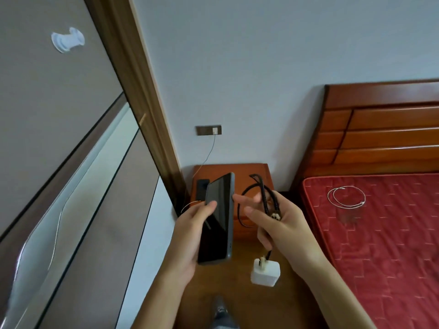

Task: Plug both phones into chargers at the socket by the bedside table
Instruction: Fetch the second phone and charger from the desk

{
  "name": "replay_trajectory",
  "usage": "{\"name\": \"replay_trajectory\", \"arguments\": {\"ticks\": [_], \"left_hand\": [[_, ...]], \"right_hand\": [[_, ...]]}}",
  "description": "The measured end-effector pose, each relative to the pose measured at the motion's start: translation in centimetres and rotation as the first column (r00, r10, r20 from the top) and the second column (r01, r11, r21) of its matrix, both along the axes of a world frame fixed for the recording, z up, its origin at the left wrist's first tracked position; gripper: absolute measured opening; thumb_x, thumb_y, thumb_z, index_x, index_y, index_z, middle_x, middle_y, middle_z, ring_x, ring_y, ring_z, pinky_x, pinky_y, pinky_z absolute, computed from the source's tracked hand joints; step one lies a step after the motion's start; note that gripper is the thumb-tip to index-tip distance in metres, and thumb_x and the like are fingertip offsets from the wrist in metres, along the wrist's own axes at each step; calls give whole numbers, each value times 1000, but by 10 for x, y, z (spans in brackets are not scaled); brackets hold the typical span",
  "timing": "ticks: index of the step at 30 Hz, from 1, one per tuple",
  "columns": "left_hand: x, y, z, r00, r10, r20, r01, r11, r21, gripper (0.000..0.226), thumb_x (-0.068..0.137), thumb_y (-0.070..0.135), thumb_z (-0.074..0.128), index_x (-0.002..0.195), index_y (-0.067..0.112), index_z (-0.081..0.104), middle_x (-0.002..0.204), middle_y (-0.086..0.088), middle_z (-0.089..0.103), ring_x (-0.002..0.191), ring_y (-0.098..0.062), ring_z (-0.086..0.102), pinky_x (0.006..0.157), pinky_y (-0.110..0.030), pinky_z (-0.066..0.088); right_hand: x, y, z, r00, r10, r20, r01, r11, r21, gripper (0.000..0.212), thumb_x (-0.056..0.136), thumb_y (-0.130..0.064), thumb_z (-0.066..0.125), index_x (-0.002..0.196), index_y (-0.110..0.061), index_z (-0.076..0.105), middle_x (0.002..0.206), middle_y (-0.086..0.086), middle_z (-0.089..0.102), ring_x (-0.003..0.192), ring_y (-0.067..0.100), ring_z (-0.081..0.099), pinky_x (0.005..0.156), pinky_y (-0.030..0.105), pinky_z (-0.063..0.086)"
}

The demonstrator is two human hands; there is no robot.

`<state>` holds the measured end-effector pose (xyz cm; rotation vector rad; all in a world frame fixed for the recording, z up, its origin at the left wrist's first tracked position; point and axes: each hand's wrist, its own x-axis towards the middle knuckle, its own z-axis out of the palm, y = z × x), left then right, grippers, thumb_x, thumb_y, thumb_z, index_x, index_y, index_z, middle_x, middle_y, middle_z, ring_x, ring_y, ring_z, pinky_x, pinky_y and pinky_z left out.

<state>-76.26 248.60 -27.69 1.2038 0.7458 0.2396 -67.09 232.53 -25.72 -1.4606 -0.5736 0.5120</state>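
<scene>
- Left hand gripped the dark phone, thumb on its screen. The phone's long axis ran away from the person, toward the wall.
- Right hand, just right of the phone, had fingers curled round the braided cable; the white adapter dangled below.
- Socket sat well beyond both hands, above the bedside table, where the second phone lay.

The wall above the bench is lying open up to the socket. A white plug is filling its right part, and its thin cable is hanging down toward a dark phone on the bench's far left. The door frame is crowding the left, the headboard the right.
</scene>
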Motion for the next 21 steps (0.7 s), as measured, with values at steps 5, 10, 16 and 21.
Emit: {"name": "replay_trajectory", "arguments": {"ticks": [5,10,16,21], "left_hand": [[66,60,-25,1000,-15,-12,14,1000,-28,76,65,61,72,133,28,61,136,-3,63,131,-25,55,114,-52,41],[119,104,-59,994,-58,-92,54,998,-43,65,77,49,78,135,26,59,134,-4,64,128,-26,57,112,-53,43],[187,142,-113,974,-104,-202,88,992,-86,50,80,46,74,125,25,67,114,0,76,108,-19,71,97,-42,56],[254,156,-154,952,-94,-290,79,995,-62,15,94,31,68,109,32,68,85,18,77,76,4,72,53,-9,51]], "right_hand": [[54,57,-21,996,-82,-19,81,996,-47,12,96,-10,64,92,-21,62,119,-8,74,36,9,50,42,19,45],[98,105,-49,991,-136,13,137,987,-87,21,97,-4,60,89,-23,59,116,-6,76,36,10,48,39,22,43],[165,140,-99,974,-207,-97,181,958,-223,17,97,-15,64,85,-26,65,82,27,71,36,25,50,40,28,43],[227,155,-147,952,-228,-206,148,928,-343,12,92,-16,68,92,-27,69,88,18,74,74,45,70,57,36,54]]}}
